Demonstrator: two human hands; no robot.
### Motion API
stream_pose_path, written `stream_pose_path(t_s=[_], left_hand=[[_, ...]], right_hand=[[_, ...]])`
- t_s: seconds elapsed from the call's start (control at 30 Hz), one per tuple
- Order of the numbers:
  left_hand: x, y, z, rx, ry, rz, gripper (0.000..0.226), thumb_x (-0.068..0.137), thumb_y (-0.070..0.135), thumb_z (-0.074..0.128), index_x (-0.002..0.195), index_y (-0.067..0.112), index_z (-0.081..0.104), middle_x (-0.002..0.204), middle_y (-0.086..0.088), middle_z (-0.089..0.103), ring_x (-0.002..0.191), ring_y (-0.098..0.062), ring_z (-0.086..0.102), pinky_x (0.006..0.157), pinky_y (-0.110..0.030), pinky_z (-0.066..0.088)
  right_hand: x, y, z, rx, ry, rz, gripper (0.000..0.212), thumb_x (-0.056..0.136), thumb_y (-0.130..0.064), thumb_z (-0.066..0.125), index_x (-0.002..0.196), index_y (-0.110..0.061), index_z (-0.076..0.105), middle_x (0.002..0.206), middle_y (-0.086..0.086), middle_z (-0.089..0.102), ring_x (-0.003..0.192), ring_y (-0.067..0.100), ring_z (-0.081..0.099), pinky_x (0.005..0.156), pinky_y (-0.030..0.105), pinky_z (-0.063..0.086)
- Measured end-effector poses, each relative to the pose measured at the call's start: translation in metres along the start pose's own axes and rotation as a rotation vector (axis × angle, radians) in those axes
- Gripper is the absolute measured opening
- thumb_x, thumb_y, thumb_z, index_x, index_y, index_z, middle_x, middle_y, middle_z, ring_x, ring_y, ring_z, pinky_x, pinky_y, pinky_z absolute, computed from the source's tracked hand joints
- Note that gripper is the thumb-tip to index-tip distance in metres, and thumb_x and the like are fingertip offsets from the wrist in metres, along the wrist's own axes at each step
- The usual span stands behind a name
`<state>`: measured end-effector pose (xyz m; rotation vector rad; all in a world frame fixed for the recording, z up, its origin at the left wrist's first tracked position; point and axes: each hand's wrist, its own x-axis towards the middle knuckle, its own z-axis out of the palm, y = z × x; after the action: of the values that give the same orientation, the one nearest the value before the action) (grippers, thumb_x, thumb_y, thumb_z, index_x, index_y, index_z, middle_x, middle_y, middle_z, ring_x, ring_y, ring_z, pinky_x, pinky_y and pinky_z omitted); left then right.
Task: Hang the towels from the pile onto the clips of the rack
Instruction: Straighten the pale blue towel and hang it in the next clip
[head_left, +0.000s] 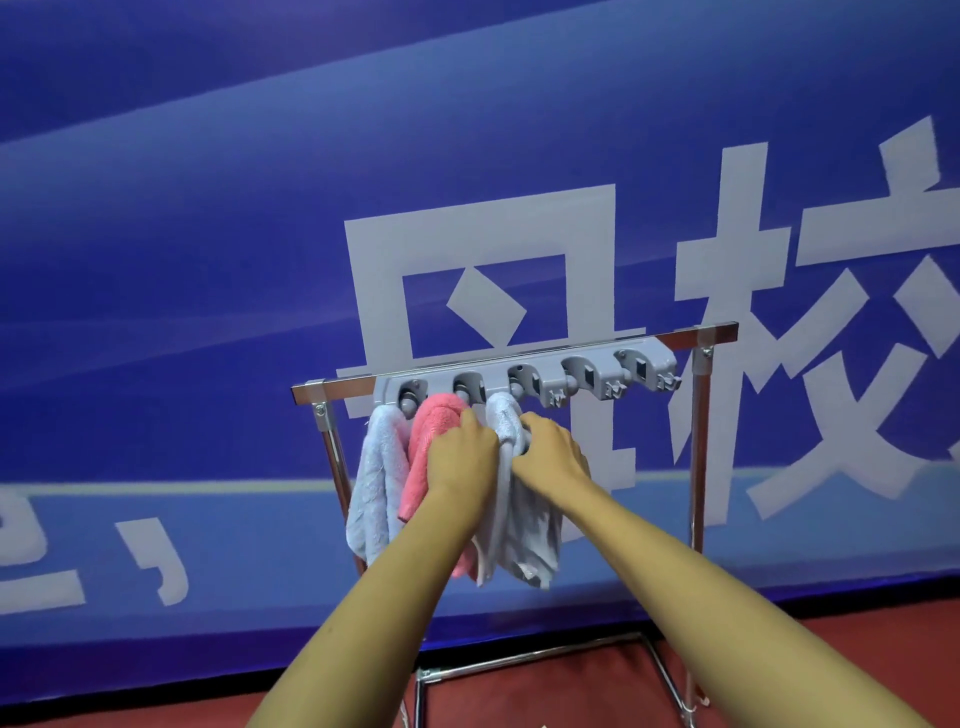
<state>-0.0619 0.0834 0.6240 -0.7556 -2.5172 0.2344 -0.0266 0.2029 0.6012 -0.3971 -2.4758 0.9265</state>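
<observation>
Two towels already hang at the left end of the rack (691, 338): a pale towel (376, 478) and a pink towel (431, 431). The right hand (550, 452) grips a white towel (524, 535) under the third clip (522, 376). The left hand (460, 460) lies against the cloth beside it, and I cannot tell whether it grips. The fourth clip (582, 374) and fifth clip (644, 366) look empty, and the pile is out of sight.

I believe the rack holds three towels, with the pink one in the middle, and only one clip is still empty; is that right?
Not quite: two are empty in the head view, the fourth clip and the fifth clip from the left. Three towels, the pink towel in the middle, is correct.
</observation>
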Motion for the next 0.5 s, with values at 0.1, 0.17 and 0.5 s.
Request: stream_pose_path(t_s=[0.1, 0.17, 0.5], left_hand=[[-0.013, 0.002, 0.015, -0.229, -0.057, -0.092, 0.033, 0.1, 0.012, 0.042, 0.128, 0.02, 0.057, 0.123, -0.008, 0.06, 0.107, -0.03, 0.064, 0.071, -0.038, 0.041], [-0.018, 0.005, 0.026, -0.339, -0.126, -0.13, 0.031, 0.095, 0.013, 0.047, 0.122, 0.022, 0.057, 0.117, -0.008, 0.065, 0.105, -0.034, 0.065, 0.071, -0.038, 0.041], [-0.028, 0.016, 0.034, -0.836, -0.079, -0.323, 0.015, 0.086, 0.024, 0.046, 0.086, 0.023, 0.061, 0.083, -0.005, 0.071, 0.065, -0.025, 0.063, 0.055, -0.027, 0.043]], right_hand=[[0.004, 0.007, 0.002, 0.013, -0.04, -0.017, 0.013, 0.082, -0.019, 0.054, 0.096, -0.02, 0.055, 0.097, 0.004, 0.063, 0.091, 0.031, 0.06, 0.069, 0.036, 0.047], [0.006, 0.015, 0.004, 0.055, -0.069, -0.013, 0.018, 0.084, -0.019, 0.056, 0.102, -0.023, 0.058, 0.096, 0.0, 0.064, 0.088, 0.027, 0.061, 0.075, 0.039, 0.054], [-0.011, 0.021, 0.004, 0.184, -0.136, 0.03, 0.047, 0.089, -0.035, 0.064, 0.128, -0.042, 0.04, 0.117, -0.001, 0.06, 0.104, 0.023, 0.061, 0.085, 0.042, 0.055]])
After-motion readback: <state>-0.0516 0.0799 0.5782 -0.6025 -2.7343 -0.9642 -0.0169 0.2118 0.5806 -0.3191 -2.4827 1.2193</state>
